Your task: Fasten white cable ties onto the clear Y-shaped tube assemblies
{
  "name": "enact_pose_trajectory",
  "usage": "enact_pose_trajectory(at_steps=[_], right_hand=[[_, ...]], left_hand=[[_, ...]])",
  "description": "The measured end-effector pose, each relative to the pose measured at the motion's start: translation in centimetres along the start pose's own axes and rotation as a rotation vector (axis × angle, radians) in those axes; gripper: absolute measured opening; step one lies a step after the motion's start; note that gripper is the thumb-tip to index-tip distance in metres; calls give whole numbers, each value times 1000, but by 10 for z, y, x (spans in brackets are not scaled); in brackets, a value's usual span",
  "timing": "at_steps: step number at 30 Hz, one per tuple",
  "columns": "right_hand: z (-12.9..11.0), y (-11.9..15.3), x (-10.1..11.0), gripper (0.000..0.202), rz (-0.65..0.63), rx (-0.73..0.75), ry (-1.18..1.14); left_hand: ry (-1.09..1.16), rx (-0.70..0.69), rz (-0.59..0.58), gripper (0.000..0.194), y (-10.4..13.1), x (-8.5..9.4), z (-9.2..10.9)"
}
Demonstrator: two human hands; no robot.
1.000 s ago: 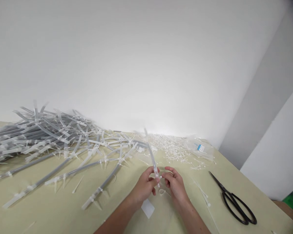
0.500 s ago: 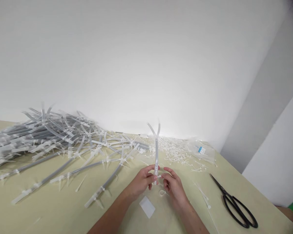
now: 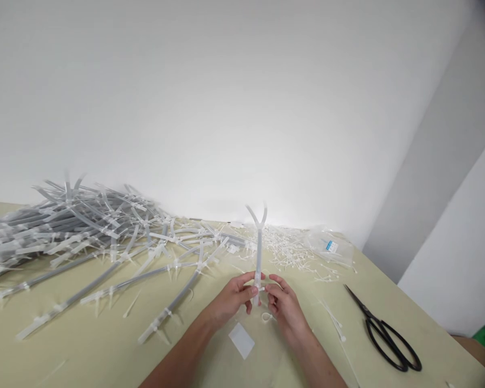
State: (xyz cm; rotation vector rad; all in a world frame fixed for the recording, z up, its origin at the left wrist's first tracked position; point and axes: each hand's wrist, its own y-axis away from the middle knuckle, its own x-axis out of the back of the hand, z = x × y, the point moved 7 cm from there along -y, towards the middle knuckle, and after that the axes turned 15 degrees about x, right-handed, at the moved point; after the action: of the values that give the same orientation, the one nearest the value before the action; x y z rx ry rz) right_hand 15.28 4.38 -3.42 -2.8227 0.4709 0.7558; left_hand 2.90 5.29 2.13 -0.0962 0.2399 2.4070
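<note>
A clear Y-shaped tube (image 3: 259,250) stands upright with its two thin branches at the top. Around its lower end, the fingers and thumb of my left hand (image 3: 232,299) are closed. My right hand (image 3: 286,306) pinches a small white cable tie (image 3: 262,289) against the tube's lower part, just right of my left thumb. How far the tie goes round the tube is hidden by the fingers. Below the hands, a looped cable tie (image 3: 267,317) and a white paper slip (image 3: 241,340) lie on the table (image 3: 117,355).
A large heap of similar tubes (image 3: 76,215) fills the left back. Several tied tubes lie nearer, one (image 3: 186,291) left of my hands. Loose cable ties (image 3: 291,250) and a clear plastic bag (image 3: 335,248) are by the wall. Black scissors (image 3: 382,331) lie at right.
The view has shifted slightly. Both hands stay at the tube's lower end, with the right fingers still pinching the tie there.
</note>
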Motion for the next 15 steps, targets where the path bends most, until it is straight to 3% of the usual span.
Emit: enact_pose_trajectory(at_steps=[8, 15], right_hand=[[-3, 1, -2, 41, -8, 9, 11], [-23, 3, -3, 41, 7, 244, 72]], left_hand=[[9, -5, 32, 51, -1, 5, 0], [-7, -29, 142, 53, -11, 21, -5]])
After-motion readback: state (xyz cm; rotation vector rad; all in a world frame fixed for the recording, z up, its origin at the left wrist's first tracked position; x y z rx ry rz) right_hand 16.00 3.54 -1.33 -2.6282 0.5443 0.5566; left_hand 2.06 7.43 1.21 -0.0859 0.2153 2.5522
